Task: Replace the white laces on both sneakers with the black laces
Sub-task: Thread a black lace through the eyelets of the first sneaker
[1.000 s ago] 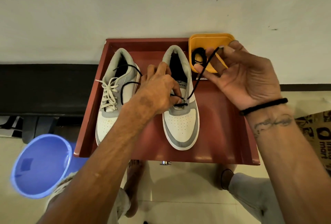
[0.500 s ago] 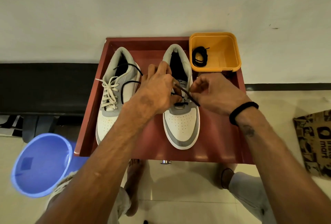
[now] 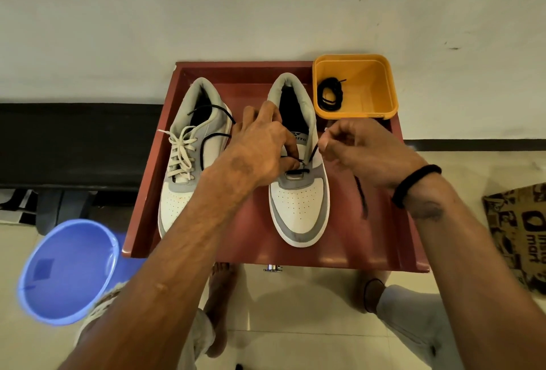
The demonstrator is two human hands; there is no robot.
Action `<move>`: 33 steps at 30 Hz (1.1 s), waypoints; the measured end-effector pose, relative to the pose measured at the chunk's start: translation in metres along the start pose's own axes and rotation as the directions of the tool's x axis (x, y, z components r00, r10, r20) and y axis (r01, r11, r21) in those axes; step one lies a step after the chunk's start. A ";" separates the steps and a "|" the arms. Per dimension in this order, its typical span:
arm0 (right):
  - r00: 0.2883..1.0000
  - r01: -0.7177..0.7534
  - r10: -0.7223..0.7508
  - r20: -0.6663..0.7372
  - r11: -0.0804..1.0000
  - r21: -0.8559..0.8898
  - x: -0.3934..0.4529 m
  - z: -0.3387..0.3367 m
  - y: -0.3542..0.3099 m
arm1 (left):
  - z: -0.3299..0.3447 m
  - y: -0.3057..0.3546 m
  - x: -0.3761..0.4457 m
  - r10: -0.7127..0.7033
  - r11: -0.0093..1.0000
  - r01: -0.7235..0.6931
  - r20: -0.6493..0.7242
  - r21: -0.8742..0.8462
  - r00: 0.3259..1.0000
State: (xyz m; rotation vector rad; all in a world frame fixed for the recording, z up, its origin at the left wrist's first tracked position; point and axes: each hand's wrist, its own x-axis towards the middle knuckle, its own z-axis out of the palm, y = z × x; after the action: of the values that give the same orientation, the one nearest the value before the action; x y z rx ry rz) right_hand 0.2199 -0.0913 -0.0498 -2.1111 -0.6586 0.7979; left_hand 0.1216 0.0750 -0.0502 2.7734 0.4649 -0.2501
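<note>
Right hand [image 3: 363, 154] has shifted right and up since the earlier frame, drawing the black lace [image 3: 312, 154] taut from the right sneaker [image 3: 298, 198].

Head view: the right hand's fingers are curled and pinch the lace end at frame centre-right. The left hand [image 3: 263, 157] rests on the same sneaker's eyelets, fingers curled and pinching the lace. The left sneaker [image 3: 189, 160], centre-left on the red tray [image 3: 245, 239], carries its white lace [image 3: 181, 154] with a black lace end draped over it. A coiled spare black lace [image 3: 331, 94] lies in the orange tub [image 3: 375, 89], upper right. A blue bucket [image 3: 68, 272] stands lower left.
</note>
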 end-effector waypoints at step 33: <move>0.983 0.114 0.036 -0.180 0.645 0.756 0.001 -0.013 -0.014 | -0.007 -0.024 0.004 0.081 0.992 -0.079 0.016 -0.100 0.997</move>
State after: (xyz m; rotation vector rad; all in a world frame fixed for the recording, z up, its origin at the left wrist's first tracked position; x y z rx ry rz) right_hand 0.2272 -0.0888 -0.0318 -1.3409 -0.1873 0.6814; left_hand 0.1182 0.0996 -0.0513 2.6826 0.3506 -0.2291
